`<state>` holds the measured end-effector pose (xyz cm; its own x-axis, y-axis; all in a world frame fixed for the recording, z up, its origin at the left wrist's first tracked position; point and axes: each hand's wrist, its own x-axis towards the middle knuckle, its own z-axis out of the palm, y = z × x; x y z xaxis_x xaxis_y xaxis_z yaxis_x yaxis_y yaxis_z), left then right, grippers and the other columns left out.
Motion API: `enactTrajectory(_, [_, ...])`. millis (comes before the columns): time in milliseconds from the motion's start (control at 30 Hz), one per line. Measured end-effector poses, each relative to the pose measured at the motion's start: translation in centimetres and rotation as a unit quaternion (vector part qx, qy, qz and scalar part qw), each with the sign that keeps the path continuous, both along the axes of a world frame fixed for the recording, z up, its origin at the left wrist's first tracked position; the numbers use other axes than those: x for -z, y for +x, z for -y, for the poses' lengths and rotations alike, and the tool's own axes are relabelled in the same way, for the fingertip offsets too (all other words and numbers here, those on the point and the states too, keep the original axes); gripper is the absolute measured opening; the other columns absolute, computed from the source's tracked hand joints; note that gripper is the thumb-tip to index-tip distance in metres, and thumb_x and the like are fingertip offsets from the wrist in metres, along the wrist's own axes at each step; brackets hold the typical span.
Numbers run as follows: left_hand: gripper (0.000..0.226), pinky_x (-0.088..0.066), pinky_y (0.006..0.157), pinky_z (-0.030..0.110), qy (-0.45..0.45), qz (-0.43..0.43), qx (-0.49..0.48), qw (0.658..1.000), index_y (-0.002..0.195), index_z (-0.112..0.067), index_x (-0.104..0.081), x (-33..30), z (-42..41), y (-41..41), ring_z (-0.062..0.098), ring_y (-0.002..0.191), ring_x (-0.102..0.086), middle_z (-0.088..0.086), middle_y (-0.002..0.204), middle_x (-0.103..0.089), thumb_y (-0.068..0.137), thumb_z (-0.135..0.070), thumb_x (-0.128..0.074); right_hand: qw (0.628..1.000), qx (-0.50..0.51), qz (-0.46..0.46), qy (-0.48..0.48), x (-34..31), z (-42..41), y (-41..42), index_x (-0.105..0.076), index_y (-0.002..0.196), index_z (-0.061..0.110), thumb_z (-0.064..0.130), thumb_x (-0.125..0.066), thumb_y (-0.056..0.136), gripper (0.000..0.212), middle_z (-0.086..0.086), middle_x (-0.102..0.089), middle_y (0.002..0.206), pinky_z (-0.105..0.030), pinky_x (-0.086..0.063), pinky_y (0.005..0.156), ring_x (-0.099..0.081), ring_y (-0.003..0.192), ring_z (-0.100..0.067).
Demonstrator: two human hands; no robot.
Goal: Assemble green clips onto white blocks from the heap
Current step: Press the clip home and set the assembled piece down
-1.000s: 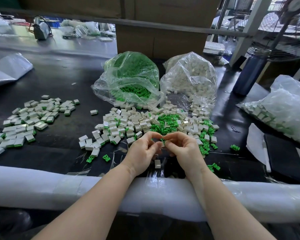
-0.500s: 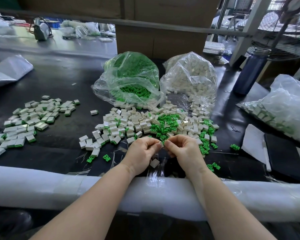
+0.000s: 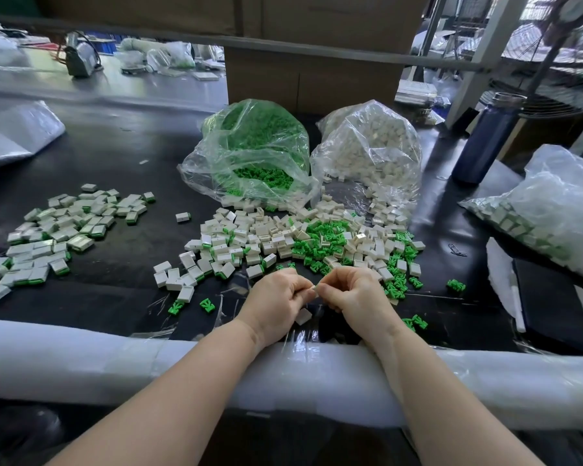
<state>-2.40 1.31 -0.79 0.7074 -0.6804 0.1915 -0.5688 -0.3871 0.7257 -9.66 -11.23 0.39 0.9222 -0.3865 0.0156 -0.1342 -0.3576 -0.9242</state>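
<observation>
1. Head view, hands:
   - White block [image 3: 313,288] pinched between fingertips of left hand [image 3: 276,302] and right hand [image 3: 354,297], just above the worktop's [image 3: 122,297] near edge.
   - Both sets of fingers curled tight, likely to press a clip home; clip itself hidden, cannot tell whether seated.
   - Forearms propped on the padded rail [image 3: 81,361], probably for steadiness.
2. Head view, supplies:
   - Mixed heap [image 3: 300,237] of blocks and green clips kept mid-worktop, within easy reach.
   - Spare block [image 3: 303,316] waiting under the hands.
   - Finished pile [image 3: 54,237] set apart toward the left edge, avoiding mix-ups.
   - Green bag [image 3: 253,153] and white bag [image 3: 371,149] behind the heap, mouths spilling forward.
</observation>
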Motion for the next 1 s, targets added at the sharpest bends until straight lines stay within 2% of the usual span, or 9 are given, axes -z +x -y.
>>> enactTrajectory(100, [0.015,-0.044,0.074,0.028,-0.041,-0.035,-0.008,0.998,0.092,-0.007,-0.071,-0.15,-0.01,-0.09,0.014,0.075,-0.053,-0.004,0.073,-0.053,0.089,-0.015,-0.059,0.998,0.008,0.033,0.046,0.06,-0.08,-0.01,-0.063,0.068,0.01,0.002,-0.065,0.083,0.017,0.008,-0.058,0.051,-0.012,-0.042,0.05,-0.051,0.046,0.002])
enactTrajectory(300, [0.012,-0.053,0.078,0.034,-0.1,-0.129,-0.033,0.986,0.096,-0.013,-0.07,-0.52,0.16,-0.33,0.024,0.081,-0.067,0.009,0.084,-0.072,0.089,-0.016,-0.06,0.986,0.029,0.088,0.137,0.1,-0.22,0.05,-0.064,0.074,0.001,0.0,-0.067,0.081,0.008,0.001,-0.064,0.056,-0.013,-0.045,0.047,-0.059,0.048,-0.003])
enactTrajectory(433, [0.009,-0.052,0.077,0.034,-0.106,-0.144,-0.042,0.983,0.09,-0.016,-0.069,-0.5,0.21,-0.34,0.027,0.076,-0.065,0.013,0.082,-0.07,0.085,-0.012,-0.062,0.988,0.025,0.09,0.125,0.26,-0.14,0.03,-0.064,0.071,0.005,0.0,-0.07,0.078,0.011,-0.008,-0.065,0.063,-0.016,-0.047,0.05,-0.059,0.052,-0.007])
enactTrajectory(533, [0.016,-0.05,0.072,0.03,-0.102,-0.146,-0.047,0.983,0.08,-0.022,-0.067,-0.59,0.14,-0.23,0.017,0.069,-0.058,0.009,0.074,-0.066,0.083,-0.007,-0.061,0.99,0.011,0.096,0.1,0.39,-0.17,0.03,-0.065,0.072,0.004,0.0,-0.071,0.077,0.009,-0.007,-0.065,0.064,-0.017,-0.047,0.052,-0.059,0.054,-0.008])
enactTrajectory(600, [0.02,-0.049,0.07,0.03,-0.102,-0.149,-0.048,0.982,0.076,-0.022,-0.065,-0.7,0.06,-0.22,0.019,0.069,-0.058,0.007,0.072,-0.065,0.082,-0.004,-0.06,0.991,0.005,0.1,0.093,0.46,-0.21,0.07,-0.067,0.073,0.003,-0.001,-0.071,0.077,0.007,-0.003,-0.065,0.062,-0.017,-0.047,0.053,-0.059,0.055,-0.007])
enactTrajectory(700, [0.015,-0.05,0.075,0.031,-0.114,-0.156,-0.048,0.98,0.083,-0.014,-0.067,-0.77,0.01,-0.19,0.028,0.077,-0.062,0.015,0.083,-0.068,0.082,-0.002,-0.058,0.989,0.005,0.104,0.104,0.57,-0.18,0.09,-0.067,0.073,0.006,0.0,-0.066,0.082,0.01,0.003,-0.064,0.059,-0.02,-0.048,0.054,-0.058,0.055,-0.007])
enactTrajectory(833, [0.013,-0.049,0.076,0.019,-0.133,-0.155,-0.032,0.978,0.088,-0.012,-0.067,-0.88,0.05,-0.15,0.018,0.082,-0.058,0.011,0.101,-0.055,0.085,-0.003,-0.059,0.985,0.02,0.114,0.127,0.68,-0.14,0.21,-0.064,0.082,0.01,0.009,-0.061,0.088,0.006,0.002,-0.064,0.07,-0.021,-0.05,0.058,-0.059,0.062,-0.006])
enactTrajectory(933, [0.01,-0.049,0.084,0.023,-0.146,-0.17,-0.012,0.974,0.086,-0.014,-0.066,-0.95,0.09,-0.28,0.015,0.084,-0.055,0.01,0.109,-0.046,0.084,-0.005,-0.064,0.989,-0.015,0.079,0.127,0.69,-0.26,0.44,-0.065,0.092,0.008,0.018,-0.054,0.093,0.015,-0.004,-0.066,0.078,-0.021,-0.049,0.062,-0.062,0.067,-0.008])
enactTrajectory(1000, [0.009,-0.049,0.089,0.028,-0.147,-0.178,-0.004,0.973,0.084,-0.017,-0.065,-0.97,0.11,-0.33,0.014,0.084,-0.053,0.008,0.112,-0.043,0.082,-0.008,-0.066,0.993,-0.045,0.057,0.09,0.6,-0.34,0.49,-0.069,0.087,0.01,0.022,-0.051,0.095,0.023,-0.006,-0.064,0.074,-0.021,-0.046,0.063,-0.06,0.067,-0.01])
